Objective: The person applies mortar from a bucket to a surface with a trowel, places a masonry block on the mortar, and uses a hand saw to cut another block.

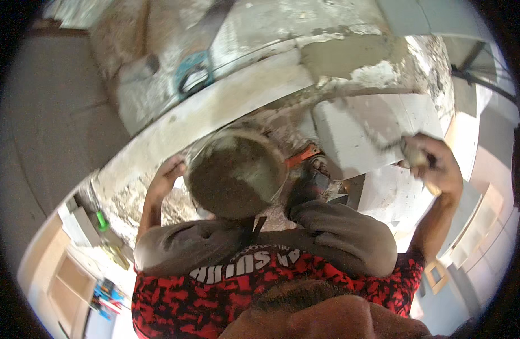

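My right hand (438, 164) is closed around the handle of a trowel (391, 146). The trowel's blade is blurred and lies over a large white block (339, 138). Between my knees and the low wall stands a round bucket (237, 175) with grey wet mortar in it. At its left rim is my left hand (172, 171), the fingers bent against the edge. An orange-handled tool (302, 155) sits just right of the bucket, its far end unclear.
A pale low ledge (214, 104) curves across in front of me, with fresh grey mortar (347, 56) spread at its right part. Beyond it lies a teal tool handle (194, 73). Another white block (387, 195) is by my right knee. A green object (102, 221) stands at far left.
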`<state>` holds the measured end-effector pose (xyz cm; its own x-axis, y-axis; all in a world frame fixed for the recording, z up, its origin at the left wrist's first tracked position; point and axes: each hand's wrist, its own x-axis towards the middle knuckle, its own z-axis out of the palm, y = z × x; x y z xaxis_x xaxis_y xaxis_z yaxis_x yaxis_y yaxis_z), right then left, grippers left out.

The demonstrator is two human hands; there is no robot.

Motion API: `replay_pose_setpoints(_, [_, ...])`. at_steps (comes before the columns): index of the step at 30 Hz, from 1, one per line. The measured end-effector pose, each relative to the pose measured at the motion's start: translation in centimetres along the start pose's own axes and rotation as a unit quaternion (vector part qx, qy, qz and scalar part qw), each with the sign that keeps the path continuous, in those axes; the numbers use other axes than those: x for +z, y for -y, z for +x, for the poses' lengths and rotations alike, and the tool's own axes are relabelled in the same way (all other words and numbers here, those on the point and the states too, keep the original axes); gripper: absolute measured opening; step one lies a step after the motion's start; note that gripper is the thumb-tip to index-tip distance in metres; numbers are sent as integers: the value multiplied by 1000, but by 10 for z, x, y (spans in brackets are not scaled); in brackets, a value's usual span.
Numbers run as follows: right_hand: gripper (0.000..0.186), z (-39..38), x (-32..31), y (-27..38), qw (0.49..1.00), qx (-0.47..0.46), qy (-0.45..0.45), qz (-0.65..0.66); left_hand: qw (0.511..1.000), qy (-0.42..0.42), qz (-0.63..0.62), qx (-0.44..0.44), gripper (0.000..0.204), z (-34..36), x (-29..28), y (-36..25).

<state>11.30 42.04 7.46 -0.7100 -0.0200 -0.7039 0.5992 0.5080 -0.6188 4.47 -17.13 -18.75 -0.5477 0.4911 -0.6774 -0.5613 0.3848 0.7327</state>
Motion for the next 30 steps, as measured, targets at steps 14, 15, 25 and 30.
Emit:
replay_pose_setpoints(14, [45, 79, 209, 46, 900, -154, 350, -208, 993, 23, 68, 98, 55, -51, 46, -32])
replay_pose_setpoints(15, [43, 76, 202, 35, 911, -159, 323, -201, 995, 15, 54, 86, 55, -56, 46, -25])
replay_pose_setpoints(25, [26, 20, 151, -99, 947, -85, -241, 197, 972, -20, 232, 41, 47, -53, 24, -35])
replay_pose_setpoints(30, [37, -11, 108, -189, 798, -29, -584, 149, 939, -7, 328, 102, 35, -63, 35, -165])
